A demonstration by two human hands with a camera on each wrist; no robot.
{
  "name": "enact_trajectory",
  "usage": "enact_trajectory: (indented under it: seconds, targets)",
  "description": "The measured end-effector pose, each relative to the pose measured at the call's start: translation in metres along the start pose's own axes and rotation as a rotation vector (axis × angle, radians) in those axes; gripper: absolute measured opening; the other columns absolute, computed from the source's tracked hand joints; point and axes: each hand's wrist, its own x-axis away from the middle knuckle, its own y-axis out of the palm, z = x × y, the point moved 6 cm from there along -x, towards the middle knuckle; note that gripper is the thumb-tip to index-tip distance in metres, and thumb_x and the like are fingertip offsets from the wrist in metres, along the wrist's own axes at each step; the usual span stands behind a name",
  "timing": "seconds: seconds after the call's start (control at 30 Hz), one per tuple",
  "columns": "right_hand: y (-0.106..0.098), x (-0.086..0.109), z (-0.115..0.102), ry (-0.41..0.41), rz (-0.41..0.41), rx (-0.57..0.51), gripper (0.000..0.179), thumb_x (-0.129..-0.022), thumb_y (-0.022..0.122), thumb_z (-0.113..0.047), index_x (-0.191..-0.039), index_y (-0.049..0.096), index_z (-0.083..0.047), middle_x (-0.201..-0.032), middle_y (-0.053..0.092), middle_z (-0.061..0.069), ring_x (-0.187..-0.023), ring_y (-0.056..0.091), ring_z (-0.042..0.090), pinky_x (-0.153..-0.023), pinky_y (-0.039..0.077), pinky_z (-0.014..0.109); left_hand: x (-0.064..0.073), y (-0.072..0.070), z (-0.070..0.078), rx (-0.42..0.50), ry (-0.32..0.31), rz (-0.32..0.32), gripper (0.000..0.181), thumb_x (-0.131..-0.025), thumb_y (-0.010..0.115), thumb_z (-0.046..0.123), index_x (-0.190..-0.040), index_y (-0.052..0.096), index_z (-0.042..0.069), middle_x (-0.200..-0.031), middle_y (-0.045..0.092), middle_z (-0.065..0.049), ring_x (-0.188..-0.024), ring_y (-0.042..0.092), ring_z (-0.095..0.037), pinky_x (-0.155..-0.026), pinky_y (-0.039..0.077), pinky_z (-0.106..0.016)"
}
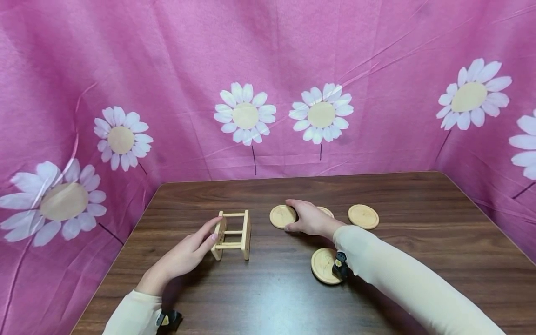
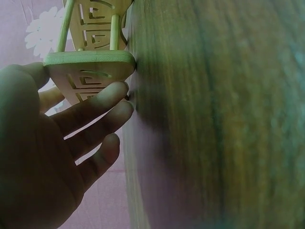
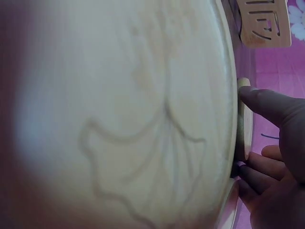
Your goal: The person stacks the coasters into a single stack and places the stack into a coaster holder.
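At the left of the table stands a small wooden coaster rack [image 1: 226, 232] with side panels joined by round bars. My left hand [image 1: 188, 251] rests against its left panel, fingers fairly straight; cut-out slots in the panel [image 2: 90, 76] show in the left wrist view. My right hand [image 1: 310, 217] grips a round wooden coaster [image 1: 281, 217] across its edges, thumb on the near side and fingers on the far side. Behind that hand, another coaster [image 1: 326, 212] is partly hidden. A third coaster [image 1: 322, 265] lies under the right wrist, filling much of the right wrist view with its engraved leaf.
One more round coaster [image 1: 363, 217] lies farther right on the dark wooden table [image 1: 268, 298]. Pink cloth [image 1: 276, 46] with white daisies hangs behind the table and along its sides.
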Motion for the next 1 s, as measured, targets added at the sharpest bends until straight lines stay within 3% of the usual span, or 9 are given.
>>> enact_trajectory:
  seconds: [0.33,1.0]
  targets:
    - [0.003,-0.001,-0.0024,-0.029,0.022,0.06,0.08,-0.089,0.088,-0.023,-0.149,0.051,0.014,-0.149,0.061,0.032,-0.142,0.058,0.045,-0.122,0.045,0.054,0.0001,-0.0007,-0.0005,-0.003,-0.001,0.01,0.053,-0.118,0.044,0.035,-0.169,0.036,0.02,-0.159,0.056,-0.021,-0.142,0.058,-0.041,-0.119,0.045,-0.064]
    - [-0.0026,0.0029,-0.0049,-0.027,0.044,0.022,0.074,-0.086,0.088,-0.025,-0.144,0.058,0.012,-0.144,0.066,0.028,-0.139,0.061,0.042,-0.12,0.048,0.052,0.0003,-0.0002,-0.0003,-0.013,0.008,0.013,0.052,-0.118,0.044,0.033,-0.168,0.037,0.022,-0.16,0.056,-0.02,-0.142,0.059,-0.041,-0.118,0.046,-0.064]
